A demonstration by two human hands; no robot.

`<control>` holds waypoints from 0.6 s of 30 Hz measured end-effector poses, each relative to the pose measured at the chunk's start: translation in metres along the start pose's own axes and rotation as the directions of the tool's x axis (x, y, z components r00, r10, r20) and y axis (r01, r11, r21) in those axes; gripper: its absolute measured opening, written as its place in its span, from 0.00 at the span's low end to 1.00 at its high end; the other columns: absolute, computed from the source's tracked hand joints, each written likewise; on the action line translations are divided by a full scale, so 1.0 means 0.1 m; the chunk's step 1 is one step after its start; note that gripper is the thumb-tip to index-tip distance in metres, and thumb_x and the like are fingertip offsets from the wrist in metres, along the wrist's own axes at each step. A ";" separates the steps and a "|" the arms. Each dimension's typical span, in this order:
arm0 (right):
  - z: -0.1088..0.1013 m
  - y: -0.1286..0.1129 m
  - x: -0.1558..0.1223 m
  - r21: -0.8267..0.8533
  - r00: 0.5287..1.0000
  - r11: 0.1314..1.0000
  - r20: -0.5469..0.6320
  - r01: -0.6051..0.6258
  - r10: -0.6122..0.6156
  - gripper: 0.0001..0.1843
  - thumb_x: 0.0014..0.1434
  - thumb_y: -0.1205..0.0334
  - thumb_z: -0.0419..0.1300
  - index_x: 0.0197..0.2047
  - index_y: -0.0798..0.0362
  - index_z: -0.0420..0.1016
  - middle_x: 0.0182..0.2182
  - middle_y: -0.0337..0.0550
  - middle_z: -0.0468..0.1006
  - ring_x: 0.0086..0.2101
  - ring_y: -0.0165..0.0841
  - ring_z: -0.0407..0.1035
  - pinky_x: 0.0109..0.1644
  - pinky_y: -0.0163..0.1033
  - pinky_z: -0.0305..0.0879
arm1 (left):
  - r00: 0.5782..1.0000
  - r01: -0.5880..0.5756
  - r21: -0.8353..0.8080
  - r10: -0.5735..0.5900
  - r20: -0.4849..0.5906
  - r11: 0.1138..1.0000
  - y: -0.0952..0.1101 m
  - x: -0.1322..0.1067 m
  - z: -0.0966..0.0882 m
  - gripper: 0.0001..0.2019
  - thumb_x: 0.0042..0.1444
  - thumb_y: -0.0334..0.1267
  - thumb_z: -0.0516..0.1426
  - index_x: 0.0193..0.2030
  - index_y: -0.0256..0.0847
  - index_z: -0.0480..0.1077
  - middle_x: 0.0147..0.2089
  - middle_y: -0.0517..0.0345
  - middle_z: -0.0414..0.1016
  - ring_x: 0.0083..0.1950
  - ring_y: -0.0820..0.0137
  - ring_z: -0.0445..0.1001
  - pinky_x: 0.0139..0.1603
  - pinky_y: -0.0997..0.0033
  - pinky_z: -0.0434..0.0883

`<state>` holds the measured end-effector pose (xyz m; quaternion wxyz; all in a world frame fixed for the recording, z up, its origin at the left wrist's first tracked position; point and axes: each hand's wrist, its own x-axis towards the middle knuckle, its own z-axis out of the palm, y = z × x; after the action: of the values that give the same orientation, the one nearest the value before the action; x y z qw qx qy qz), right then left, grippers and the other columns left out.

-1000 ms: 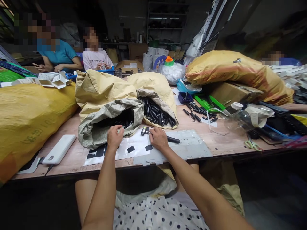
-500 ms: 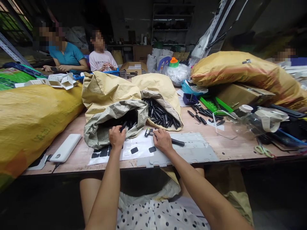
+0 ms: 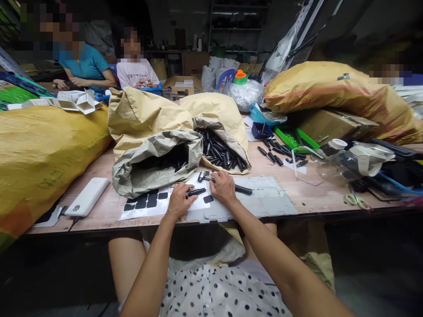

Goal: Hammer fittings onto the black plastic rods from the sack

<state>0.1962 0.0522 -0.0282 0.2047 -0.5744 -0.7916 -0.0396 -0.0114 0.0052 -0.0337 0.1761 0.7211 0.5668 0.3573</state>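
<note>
My left hand [image 3: 179, 201] pinches a black tapered cylindrical part [image 3: 197, 192] low over a white sheet [image 3: 168, 208] with black rounded-square pads [image 3: 151, 200]. To its right, my right hand [image 3: 223, 187] is closed around a small hammer [image 3: 244, 189]. The hammer's head sticks out left of my fingers, and its black handle lies to the right over a grey board [image 3: 271, 200]. Just beyond my hands, a sack with a rolled grey rim [image 3: 127, 165] gapes toward me, dark parts inside it. Beside it, another open sack [image 3: 228, 105] spills similar black parts [image 3: 220, 152].
On the left are a bulging yellow sack [image 3: 49, 154] and a white power bank [image 3: 87, 197]. Toward the right stand a green tray [image 3: 312, 141], loose black parts [image 3: 277, 159], a clear plastic jug [image 3: 340, 169] and scissors [image 3: 357, 201]. Two people sit across the table.
My left hand has come out of the left sack's mouth and moved down and right, bringing a black part beside the hammer head. My right hand stays on the hammer.
</note>
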 end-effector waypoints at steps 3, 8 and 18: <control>-0.02 0.00 0.01 -0.014 1.000 1.000 0.020 -0.013 0.013 0.10 0.66 0.62 0.58 0.47 0.50 0.80 0.44 0.51 0.77 0.45 0.43 0.65 0.47 0.43 0.58 | 1.000 0.021 -0.018 -0.021 0.007 1.000 -0.03 0.01 -0.03 0.09 0.52 0.33 0.66 0.42 0.45 0.80 0.39 0.57 0.78 0.46 0.60 0.74 0.49 0.60 0.73; -0.11 0.01 0.04 0.000 0.996 1.000 0.086 -0.014 0.014 0.09 0.68 0.63 0.57 0.45 0.50 0.80 0.42 0.50 0.78 0.44 0.42 0.67 0.47 0.42 0.61 | 0.999 0.041 -0.015 -0.040 0.029 0.999 -0.06 0.02 -0.03 0.07 0.55 0.35 0.64 0.41 0.46 0.81 0.38 0.57 0.77 0.45 0.61 0.73 0.49 0.62 0.73; -0.44 -0.13 -0.36 0.274 1.000 0.961 -0.025 0.016 -0.009 0.16 0.73 0.60 0.51 0.53 0.45 0.80 0.39 0.43 0.79 0.42 0.36 0.74 0.44 0.35 0.68 | 0.999 0.042 -0.016 -0.041 0.021 0.999 -0.03 0.03 -0.01 0.07 0.56 0.34 0.64 0.42 0.46 0.81 0.40 0.57 0.79 0.45 0.61 0.74 0.49 0.61 0.72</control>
<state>0.2056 0.0027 0.0006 0.2913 -0.5350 -0.7906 0.0626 -0.0134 0.0088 -0.0342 0.1952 0.7113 0.5769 0.3509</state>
